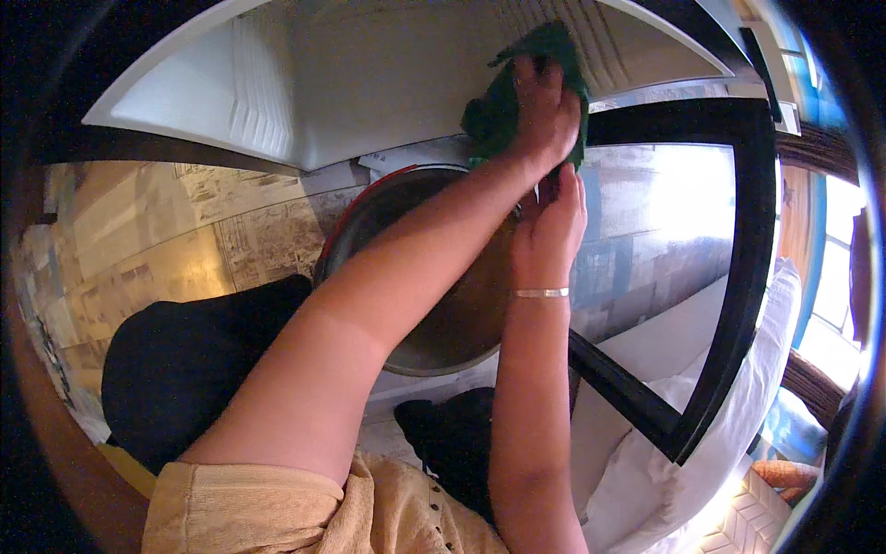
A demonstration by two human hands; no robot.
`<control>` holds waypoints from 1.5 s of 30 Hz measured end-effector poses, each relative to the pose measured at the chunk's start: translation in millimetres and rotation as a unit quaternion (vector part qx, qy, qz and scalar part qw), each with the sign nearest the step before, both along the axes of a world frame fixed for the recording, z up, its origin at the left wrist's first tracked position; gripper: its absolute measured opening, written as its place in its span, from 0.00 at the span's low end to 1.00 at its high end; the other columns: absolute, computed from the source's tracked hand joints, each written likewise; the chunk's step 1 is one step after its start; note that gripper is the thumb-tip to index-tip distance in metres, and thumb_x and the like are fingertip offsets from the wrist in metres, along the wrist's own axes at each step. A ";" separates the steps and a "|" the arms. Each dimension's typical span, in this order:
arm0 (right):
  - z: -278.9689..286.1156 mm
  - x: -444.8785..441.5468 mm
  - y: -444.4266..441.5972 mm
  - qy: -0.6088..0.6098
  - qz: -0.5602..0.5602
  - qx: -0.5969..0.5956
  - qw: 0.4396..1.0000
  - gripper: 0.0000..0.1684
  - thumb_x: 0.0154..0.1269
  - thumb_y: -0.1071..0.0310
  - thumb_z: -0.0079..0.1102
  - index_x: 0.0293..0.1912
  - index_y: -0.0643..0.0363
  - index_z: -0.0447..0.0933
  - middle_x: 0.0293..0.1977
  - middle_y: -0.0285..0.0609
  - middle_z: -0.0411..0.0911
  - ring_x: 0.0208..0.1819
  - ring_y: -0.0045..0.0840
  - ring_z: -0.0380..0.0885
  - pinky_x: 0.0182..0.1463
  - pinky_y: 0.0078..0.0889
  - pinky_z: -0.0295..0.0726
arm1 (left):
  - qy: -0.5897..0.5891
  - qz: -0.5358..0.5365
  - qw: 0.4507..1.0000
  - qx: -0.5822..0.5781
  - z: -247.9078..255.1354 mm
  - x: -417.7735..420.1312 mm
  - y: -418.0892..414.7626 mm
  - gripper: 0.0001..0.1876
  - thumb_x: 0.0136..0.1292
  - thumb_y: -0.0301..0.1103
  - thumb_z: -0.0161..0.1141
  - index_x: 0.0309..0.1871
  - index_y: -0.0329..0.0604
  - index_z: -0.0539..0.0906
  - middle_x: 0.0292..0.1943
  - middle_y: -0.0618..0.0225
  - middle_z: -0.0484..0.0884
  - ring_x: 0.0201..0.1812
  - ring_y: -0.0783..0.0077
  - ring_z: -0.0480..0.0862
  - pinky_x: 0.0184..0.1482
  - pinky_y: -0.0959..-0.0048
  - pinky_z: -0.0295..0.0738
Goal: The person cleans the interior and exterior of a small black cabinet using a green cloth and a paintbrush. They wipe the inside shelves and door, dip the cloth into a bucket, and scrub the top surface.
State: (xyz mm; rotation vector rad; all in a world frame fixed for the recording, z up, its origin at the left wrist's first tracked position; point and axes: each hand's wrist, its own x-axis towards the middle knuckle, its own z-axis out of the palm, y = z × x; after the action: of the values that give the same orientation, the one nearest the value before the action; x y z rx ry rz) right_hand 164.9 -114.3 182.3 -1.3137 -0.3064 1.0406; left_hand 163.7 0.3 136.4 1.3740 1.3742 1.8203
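My left hand (550,114) presses a dark green cloth (495,114) against the white ribbed inner wall (387,76) of what looks like a refrigerator, near its front edge. My left arm reaches across from the lower left. Just below the left wrist is my right hand (554,221), a light band on its wrist. Its fingertips point up at the cloth's lower end; whether they grip it is hidden. Under my forearms stands a round metal basin (450,332) with a partly red rim, brownish inside.
A glazed door with a black frame (751,277) stands open at the right. Beyond it lies white fabric (761,346). My knees in black clothing (201,360) flank the basin. The floor (263,242) has a patchwork wood pattern. A window is at the far right.
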 end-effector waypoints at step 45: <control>-16.2 -17.3 16.2 -0.108 0.064 0.023 0.992 0.10 0.65 0.67 0.50 0.40 0.65 0.71 0.35 0.46 0.73 0.37 0.36 0.74 0.42 0.37 0.75 | 0.056 -0.152 0.968 -0.193 7.3 -48.5 28.5 0.15 0.51 0.26 0.53 0.44 0.33 0.76 0.42 0.45 0.79 0.44 0.48 0.79 0.50 0.60 0.73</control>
State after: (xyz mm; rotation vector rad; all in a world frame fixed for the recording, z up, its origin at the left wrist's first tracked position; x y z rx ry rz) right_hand 147.7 -98.0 166.1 -1.3820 -0.5807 0.9922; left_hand 115.2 28.9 143.8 1.3988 1.3930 1.2181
